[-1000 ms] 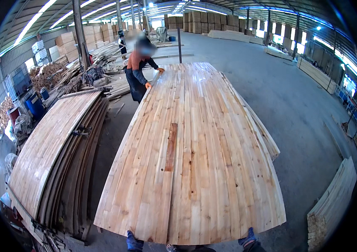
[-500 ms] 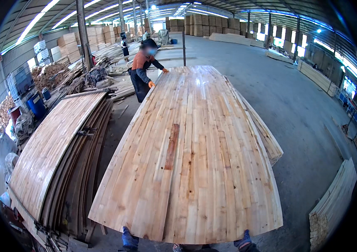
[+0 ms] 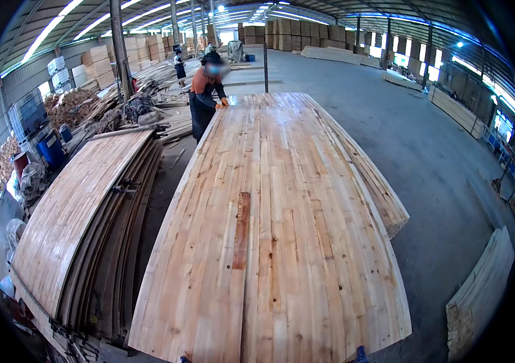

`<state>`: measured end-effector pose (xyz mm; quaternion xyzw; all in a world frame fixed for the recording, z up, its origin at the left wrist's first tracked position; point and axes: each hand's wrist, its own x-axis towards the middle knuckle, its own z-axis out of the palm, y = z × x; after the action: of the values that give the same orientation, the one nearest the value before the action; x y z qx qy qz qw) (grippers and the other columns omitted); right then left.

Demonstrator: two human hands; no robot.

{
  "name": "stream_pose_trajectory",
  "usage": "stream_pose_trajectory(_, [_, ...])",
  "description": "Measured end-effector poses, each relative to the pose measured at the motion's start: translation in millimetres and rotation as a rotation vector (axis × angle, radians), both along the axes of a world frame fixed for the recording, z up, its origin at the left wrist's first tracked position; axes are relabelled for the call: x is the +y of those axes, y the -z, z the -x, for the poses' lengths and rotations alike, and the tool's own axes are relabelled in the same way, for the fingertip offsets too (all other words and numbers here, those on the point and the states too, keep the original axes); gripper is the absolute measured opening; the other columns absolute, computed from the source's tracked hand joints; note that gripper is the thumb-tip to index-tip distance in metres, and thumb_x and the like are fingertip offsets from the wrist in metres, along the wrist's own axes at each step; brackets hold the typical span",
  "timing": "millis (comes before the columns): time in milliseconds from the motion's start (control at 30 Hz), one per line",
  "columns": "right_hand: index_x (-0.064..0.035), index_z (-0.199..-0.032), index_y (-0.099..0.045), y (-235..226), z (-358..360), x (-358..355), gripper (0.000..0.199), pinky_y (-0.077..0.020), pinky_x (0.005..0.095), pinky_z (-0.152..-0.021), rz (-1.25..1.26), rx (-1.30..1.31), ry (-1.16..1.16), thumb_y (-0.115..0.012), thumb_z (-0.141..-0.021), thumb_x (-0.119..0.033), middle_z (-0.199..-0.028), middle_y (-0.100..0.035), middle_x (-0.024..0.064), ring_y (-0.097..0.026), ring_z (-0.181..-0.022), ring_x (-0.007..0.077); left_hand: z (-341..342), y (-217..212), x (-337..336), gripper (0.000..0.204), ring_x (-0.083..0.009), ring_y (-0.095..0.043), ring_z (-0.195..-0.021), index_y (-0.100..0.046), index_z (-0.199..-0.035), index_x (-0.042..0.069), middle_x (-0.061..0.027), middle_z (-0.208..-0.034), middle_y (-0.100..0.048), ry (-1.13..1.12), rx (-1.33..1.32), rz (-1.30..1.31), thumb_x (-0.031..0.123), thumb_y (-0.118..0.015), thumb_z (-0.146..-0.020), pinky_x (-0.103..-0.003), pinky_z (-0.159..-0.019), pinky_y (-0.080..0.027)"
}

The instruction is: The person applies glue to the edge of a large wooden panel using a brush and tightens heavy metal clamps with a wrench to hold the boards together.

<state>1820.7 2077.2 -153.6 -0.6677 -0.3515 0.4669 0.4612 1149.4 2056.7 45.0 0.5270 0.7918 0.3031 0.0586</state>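
Observation:
A wide wooden panel [image 3: 288,242], made of many narrow strips glued side by side, stretches away from me and fills the middle of the view. One reddish-brown strip [image 3: 242,230] stands out in it. At the panel's near edge, my left hand [image 3: 185,359] in a blue glove grips the left part; little more than a fingertip shows. My right hand [image 3: 361,354], gloved likewise, grips the near edge further right, its fingers on top and the rest hidden below. A co-worker [image 3: 205,97] in orange gloves leans over the far left corner, both hands at the panel's edge.
Left of the panel stands a stack of similar panels [image 3: 82,212] with clamps along its side. Under the right edge juts another stack of boards [image 3: 378,199]. Bundled strips [image 3: 480,290] lie at the lower right. A thin post [image 3: 265,66] rises behind the far end.
The panel has slid toward me, its near edge now partly below the view. My hands have dropped almost out of sight with it. The co-worker's hands have moved closer together at the far corner.

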Motion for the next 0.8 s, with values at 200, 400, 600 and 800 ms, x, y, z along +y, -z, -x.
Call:
stream_pose_trajectory(200, [-0.0160,-0.118,-0.055,14.7,-39.9,7.3,0.053,-0.0413,0.0303,-0.048,-0.022,-0.158,-0.097,-0.055,-0.088,-0.060,-0.089,-0.060,0.0009,-0.049,-0.062,0.0182,-40.8,-7.9,23.6,0.062,-0.0241,-0.059,-0.091,-0.049,-0.131,-0.001,-0.0168,-0.101,-0.064,-0.260,-0.599,0.042,0.031,-0.067,-0.082,-0.036,-0.080,-0.052])
stream_pose_trajectory(400, [-0.0146,-0.122,-0.053,-38.4,-38.4,36.4,0.056,-0.0428,0.0315,-0.049,-0.095,-0.180,-0.205,-0.056,-0.089,-0.059,-0.098,-0.061,0.0031,-0.052,-0.066,0.0216,-74.6,-13.3,7.7,0.063,-0.0224,-0.059,-0.075,-0.049,-0.131,-0.003,-0.0130,-0.090,-0.064,-0.543,-1.261,-0.081,0.031,-0.067,-0.081,-0.035,-0.070,-0.053])
stream_pose_trajectory(600, [-0.0149,-0.123,-0.053,-84.3,-58.2,71.5,0.056,-0.0434,0.0318,-0.050,0.247,0.643,0.128,-0.055,-0.088,-0.059,-0.100,-0.062,0.0029,-0.052,-0.068,0.0217,-92.8,-3.7,-14.2,0.067,-0.0198,-0.051,-0.056,-0.045,-0.134,-0.004,-0.0046,-0.077,-0.061,-0.196,-0.118,0.060,0.027,-0.067,-0.079,-0.034,-0.054,-0.049])
stream_pose_trajectory(800, [-0.0151,-0.124,-0.053,-112.8,-61.7,75.0,0.057,-0.0439,0.0321,-0.051,0.334,0.939,0.236,-0.055,-0.088,-0.059,-0.102,-0.062,0.0027,-0.053,-0.070,0.0218,-93.8,-1.8,-22.0,0.074,-0.0196,-0.052,-0.056,-0.038,-0.138,-0.004,-0.0108,-0.072,-0.060,-0.393,-0.717,0.004,0.018,-0.069,-0.075,-0.037,-0.051,-0.048])
